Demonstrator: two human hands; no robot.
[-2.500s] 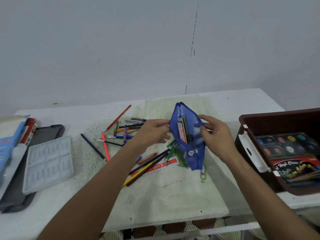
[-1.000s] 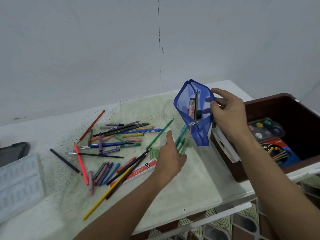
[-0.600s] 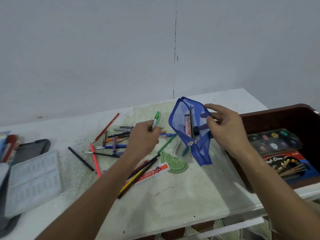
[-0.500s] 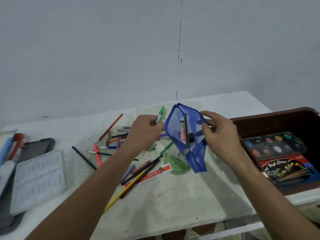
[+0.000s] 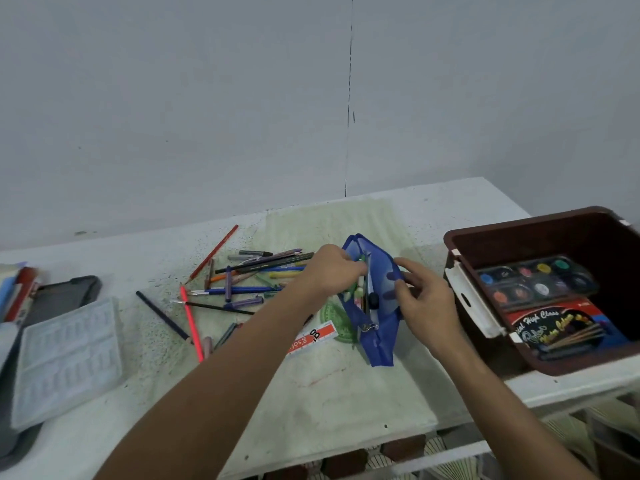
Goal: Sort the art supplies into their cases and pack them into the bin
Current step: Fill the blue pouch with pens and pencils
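A blue mesh pencil pouch (image 5: 379, 327) stands open over the middle of the table, with pens inside it. My right hand (image 5: 424, 299) grips its right edge and keeps the mouth wide. My left hand (image 5: 332, 270) is at the mouth, fingers curled round a green marker (image 5: 355, 287) that pokes down into the pouch. Several loose pencils and pens (image 5: 242, 282) lie scattered left of the pouch. A green protractor (image 5: 334, 318) and an orange ruler (image 5: 311, 337) lie partly under my left arm.
A brown bin (image 5: 491, 233) at the right edge holds a watercolour palette (image 5: 535, 278) and a paint box (image 5: 557, 327). At the left lie a white plastic tray (image 5: 67, 358), a dark case (image 5: 65, 292) and some boxes. The near table edge is close.
My left hand picked a green marker off the table and carried it right to the pouch mouth, where it now goes in. My right hand kept hold of the pouch throughout.
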